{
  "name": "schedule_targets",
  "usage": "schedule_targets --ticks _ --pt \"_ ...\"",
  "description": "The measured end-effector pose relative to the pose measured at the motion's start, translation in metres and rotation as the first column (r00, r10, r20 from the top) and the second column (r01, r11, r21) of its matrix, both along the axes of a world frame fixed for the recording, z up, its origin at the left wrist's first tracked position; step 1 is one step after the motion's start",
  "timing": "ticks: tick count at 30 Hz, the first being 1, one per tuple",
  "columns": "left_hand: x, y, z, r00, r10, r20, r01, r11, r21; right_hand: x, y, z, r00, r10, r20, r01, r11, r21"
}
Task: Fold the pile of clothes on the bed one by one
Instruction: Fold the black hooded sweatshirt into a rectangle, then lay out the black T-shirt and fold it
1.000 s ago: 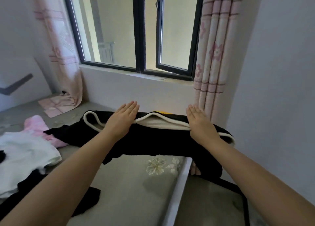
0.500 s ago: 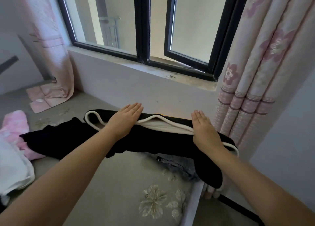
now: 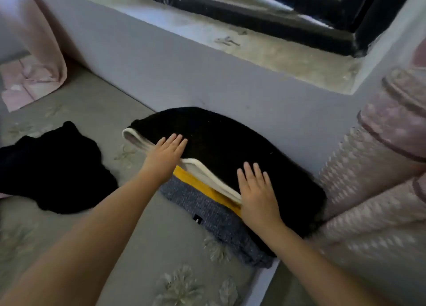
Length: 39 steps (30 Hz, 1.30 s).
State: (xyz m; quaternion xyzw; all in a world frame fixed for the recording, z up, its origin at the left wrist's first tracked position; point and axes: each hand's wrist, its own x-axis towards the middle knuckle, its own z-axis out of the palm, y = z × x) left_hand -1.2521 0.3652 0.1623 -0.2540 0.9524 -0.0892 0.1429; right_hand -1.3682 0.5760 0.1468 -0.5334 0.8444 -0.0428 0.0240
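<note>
Black garment (image 3: 230, 148), white trim; yellow layer (image 3: 198, 183); speckled grey knit (image 3: 207, 211); grey floral bedsheet (image 3: 161, 271).

Daylight enters from the window (image 3: 299, 17) at the top, bright on the sill (image 3: 265, 49) and dimmer over the bed (image 3: 103, 248); shadows are soft, with no hard glare; the black garment (image 3: 230, 148) reads as a nearly featureless dark mass; motion blur smears the curtain (image 3: 380, 178) at right; wide-angle distortion bends lines near the edges.

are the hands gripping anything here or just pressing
Nothing is gripped: left hand and right hand rest flat, fingers straight, on the folded black garment.
</note>
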Motion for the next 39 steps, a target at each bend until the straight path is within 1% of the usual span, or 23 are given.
schedule_targets --ticks 2,3,5,6,8,10,12,13,15,17,19,20,21,23,26,29,32,35,37,39 --pt "0.007 0.017 -0.064 0.991 0.058 0.120 -0.076 0.986 0.151 0.005 0.000 -0.064 0.987 0.021 0.160 -0.055 0.976 0.213" --pt "0.009 0.026 -0.091 0.987 0.055 0.151 -0.089 0.971 0.224 0.007 -0.001 -0.090 0.977 0.008 0.211 -0.069 0.957 0.283" --pt "0.010 0.042 -0.133 0.987 0.058 0.147 -0.103 0.940 0.325 0.010 -0.001 -0.134 0.972 0.003 0.237 -0.082 0.942 0.326" --pt "0.010 0.046 -0.148 0.989 0.083 0.121 -0.120 0.929 0.349 0.009 0.000 -0.147 0.971 0.014 0.238 -0.091 0.944 0.317" --pt "0.008 0.049 -0.168 0.990 0.114 0.081 -0.136 0.926 0.353 0.007 0.001 -0.161 0.981 0.049 0.189 -0.097 0.963 0.252" --pt "0.006 0.049 -0.178 0.992 0.102 0.080 -0.123 0.929 0.350 0.004 0.002 -0.170 0.989 0.071 0.128 -0.093 0.980 0.177" --pt "0.005 0.046 -0.182 0.992 0.101 0.072 -0.120 0.928 0.353 0.002 0.004 -0.177 0.984 0.088 0.152 -0.114 0.978 0.173" --pt "0.006 0.046 -0.183 0.992 0.109 0.060 -0.123 0.927 0.353 0.002 0.004 -0.180 0.979 0.086 0.185 -0.123 0.972 0.198" --pt "0.012 0.046 -0.183 0.992 0.125 0.001 -0.116 0.924 0.365 0.004 0.005 -0.181 0.982 0.057 0.182 -0.102 0.964 0.246" --pt "0.027 0.052 -0.181 0.984 0.155 -0.090 -0.116 0.934 0.338 0.011 0.005 -0.174 0.987 0.028 0.155 -0.070 0.959 0.273" --pt "0.053 0.062 -0.180 0.952 0.250 -0.179 -0.184 0.930 0.318 0.027 0.000 -0.161 0.989 0.047 0.141 -0.081 0.967 0.243" --pt "0.065 0.068 -0.181 0.933 0.304 -0.192 -0.230 0.916 0.330 0.034 -0.003 -0.157 0.987 0.087 0.133 -0.114 0.970 0.213" --pt "0.080 0.074 -0.182 0.917 0.355 -0.182 -0.280 0.898 0.338 0.044 -0.007 -0.153 0.981 0.148 0.127 -0.169 0.970 0.174" --pt "0.127 0.091 -0.181 0.880 0.462 -0.110 -0.405 0.850 0.337 0.077 -0.019 -0.148 0.944 0.289 0.158 -0.309 0.943 0.123" --pt "0.212 0.121 -0.180 0.781 0.625 -0.009 -0.587 0.738 0.333 0.139 -0.037 -0.147 0.859 0.466 0.212 -0.499 0.854 0.145" --pt "0.311 0.158 -0.171 0.634 0.771 0.053 -0.746 0.593 0.304 0.215 -0.051 -0.146 0.743 0.621 0.248 -0.662 0.736 0.142" --pt "0.403 0.203 -0.160 0.433 0.901 0.029 -0.877 0.414 0.244 0.298 -0.054 -0.144 0.594 0.752 0.286 -0.797 0.597 0.089" --pt "0.476 0.248 -0.151 0.254 0.966 -0.042 -0.940 0.257 0.223 0.377 -0.050 -0.142 0.467 0.833 0.298 -0.877 0.480 0.035" --pt "0.514 0.274 -0.153 0.158 0.985 -0.071 -0.958 0.171 0.232 0.419 -0.046 -0.145 0.423 0.862 0.278 -0.901 0.434 0.025" --pt "0.549 0.296 -0.162 0.084 0.993 -0.085 -0.968 0.101 0.230 0.454 -0.043 -0.153 0.400 0.880 0.257 -0.913 0.406 0.032"
